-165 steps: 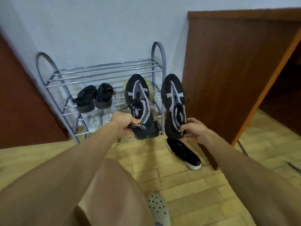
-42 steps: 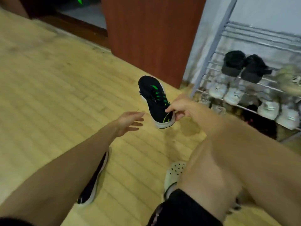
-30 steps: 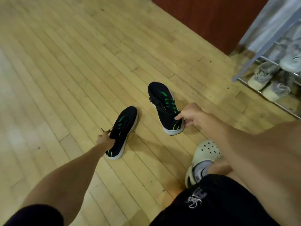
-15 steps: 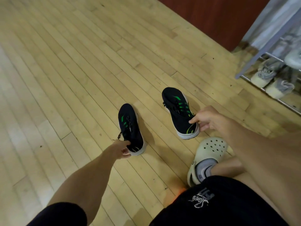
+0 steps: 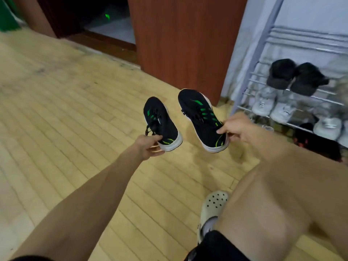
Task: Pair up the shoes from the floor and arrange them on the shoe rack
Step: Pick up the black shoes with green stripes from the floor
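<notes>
The left hand is pinching the heel of the left-side shoe, thumb on the collar and fingers curled under the white sole, while the right hand is closing on the heel collar of the right-side shoe in the same way. Both shoes are black knit trainers with green markings, and both appear to be hanging clear of the wooden floor, just to the left of the shoe rack. The uppers are looking soft and pliable and the soles moderately stiff, so each shoe is likely handling as a light, non-fragile item; a heel grip is probably sufficient, although the toe is tending to droop from such a hold. The laces on the left-side shoe are trailing loose near the thumb and could snag on the rack wires. Each long axis is running from the heel at the hand to the toe pointing away from the person, the two toes leaning slightly left and lying roughly parallel. The rack is already carrying a black pair and pale pairs on the tiers below.
</notes>
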Demonstrator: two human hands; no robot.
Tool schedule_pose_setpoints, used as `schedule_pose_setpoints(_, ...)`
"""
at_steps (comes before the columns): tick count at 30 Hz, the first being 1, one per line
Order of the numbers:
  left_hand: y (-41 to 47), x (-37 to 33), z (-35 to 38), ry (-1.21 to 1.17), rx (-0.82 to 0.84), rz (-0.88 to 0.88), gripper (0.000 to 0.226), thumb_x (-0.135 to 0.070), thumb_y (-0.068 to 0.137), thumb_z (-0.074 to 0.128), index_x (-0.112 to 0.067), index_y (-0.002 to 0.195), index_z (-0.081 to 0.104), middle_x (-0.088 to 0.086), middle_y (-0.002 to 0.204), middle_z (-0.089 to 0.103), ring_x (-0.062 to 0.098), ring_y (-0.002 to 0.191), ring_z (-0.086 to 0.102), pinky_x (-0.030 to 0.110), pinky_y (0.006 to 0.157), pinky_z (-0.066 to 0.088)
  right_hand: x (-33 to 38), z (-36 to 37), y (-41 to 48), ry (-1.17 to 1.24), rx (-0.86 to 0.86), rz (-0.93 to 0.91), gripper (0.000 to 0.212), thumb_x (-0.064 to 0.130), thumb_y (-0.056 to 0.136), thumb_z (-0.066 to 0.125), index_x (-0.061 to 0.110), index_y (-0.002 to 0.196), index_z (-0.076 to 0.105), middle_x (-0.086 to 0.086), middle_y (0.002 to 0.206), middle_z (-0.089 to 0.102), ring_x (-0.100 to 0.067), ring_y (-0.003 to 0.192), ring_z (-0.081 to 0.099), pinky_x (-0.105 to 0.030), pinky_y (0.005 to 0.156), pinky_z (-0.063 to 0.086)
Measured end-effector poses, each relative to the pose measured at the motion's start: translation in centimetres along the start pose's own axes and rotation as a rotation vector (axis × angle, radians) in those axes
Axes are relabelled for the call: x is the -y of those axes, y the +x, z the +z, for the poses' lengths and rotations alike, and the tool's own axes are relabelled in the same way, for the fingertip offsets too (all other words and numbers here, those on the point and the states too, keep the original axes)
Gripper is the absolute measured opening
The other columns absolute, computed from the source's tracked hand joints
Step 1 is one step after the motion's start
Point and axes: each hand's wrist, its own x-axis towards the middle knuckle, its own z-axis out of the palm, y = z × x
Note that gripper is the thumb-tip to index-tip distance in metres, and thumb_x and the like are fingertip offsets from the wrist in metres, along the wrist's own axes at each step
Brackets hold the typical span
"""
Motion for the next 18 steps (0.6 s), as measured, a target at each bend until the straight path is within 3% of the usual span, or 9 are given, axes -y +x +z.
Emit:
schedule_pose_setpoints(1,-0.5,-1.9,1.6,0.015,0.028,0.037,0.006,-0.005,0.088,0.063,-0.002,0.086,0.058,0.010,0.082,0.061,0.025,0.073,0.061,0.042,0.070,0.056,0.3,-2.0,-0.1,0.025,-0.026,-0.018,0.019,-0.005,0.075,0.074,0.002,0.092,0.068,-0.011,0.077,0.063,-0.019,0.062,0.060,-0.025,0.046,0.051)
schedule_pose_setpoints(3,-1.5,-5.5,5.1,0.048,0.081,0.110,0.010,-0.006,0.085,0.067,-0.001,0.091,0.060,0.010,0.086,0.063,0.024,0.077,0.061,0.042,0.071,0.057,0.9,-6.3,0.0,0.064,-0.101,-0.057,0.028,-0.002,0.074,0.076,0.003,0.100,0.071,-0.014,0.085,0.068,-0.023,0.071,0.062,-0.035,0.059,0.057)
schedule_pose_setpoints(5,-2.1,-8.8,8.5,0.082,0.137,0.169,0.021,-0.007,0.085,0.068,-0.001,0.103,0.060,0.008,0.089,0.064,0.022,0.080,0.061,0.040,0.070,0.057,1.5,-10.5,0.0,0.095,-0.172,-0.085,0.022,0.000,0.072,0.077,0.006,0.093,0.072,-0.015,0.085,0.069,-0.024,0.074,0.059,-0.048,0.074,0.058)
schedule_pose_setpoints(7,-2.8,-12.1,12.3,0.120,0.195,0.219,0.023,-0.008,0.085,0.068,-0.002,0.106,0.061,0.007,0.088,0.065,0.022,0.082,0.062,0.039,0.069,0.057,2.1,-14.8,0.3,0.157,-0.248,-0.124,0.022,-0.001,0.071,0.078,0.008,0.091,0.074,-0.013,0.080,0.066,-0.022,0.069,0.053,-0.041,0.065,0.054)
schedule_pose_setpoints(10,-3.3,-16.6,17.9,0.148,0.224,0.305,0.021,-0.007,0.082,0.071,0.000,0.101,0.063,0.010,0.085,0.067,0.025,0.079,0.064,0.038,0.061,0.056,2.8,-20.5,1.0,0.265,-0.316,-0.160,0.036,-0.001,0.072,0.076,0.008,0.107,0.071,-0.016,0.081,0.069,-0.020,0.055,0.056,-0.032,0.053,0.051)
schedule_pose_setpoints(12,-3.2,-19.3,22.4,0.165,0.238,0.349,0.024,-0.007,0.080,0.073,0.001,0.101,0.062,0.012,0.082,0.067,0.024,0.070,0.065,0.035,0.056,0.054,3.1,-24.3,1.8,0.348,-0.339,-0.171,0.039,-0.003,0.076,0.072,0.005,0.113,0.065,-0.017,0.087,0.069,-0.019,0.054,0.061,-0.034,0.056,0.058)
schedule_pose_setpoints(15,-2.9,-22.6,28.4,0.206,0.285,0.396,0.017,-0.007,0.079,0.074,-0.002,0.089,0.061,0.012,0.081,0.067,0.023,0.069,0.065,0.036,0.061,0.055,3.1,-29.2,3.4,0.447,-0.382,-0.161,0.035,-0.005,0.079,0.069,-0.005,0.114,0.063,-0.022,0.092,0.067,-0.028,0.070,0.063,-0.046,0.076,0.056)
schedule_pose_setpoints(18,-2.3,-25.3,34.4,0.262,0.350,0.415,0.015,-0.006,0.081,0.072,-0.003,0.091,0.061,0.013,0.086,0.066,0.026,0.077,0.065,0.039,0.069,0.056,2.7,-33.8,5.6,0.489,-0.454,-0.125,0.023,-0.003,0.078,0.071,-0.004,0.100,0.066,-0.021,0.083,0.069,-0.029,0.062,0.067,-0.046,0.068,0.060)
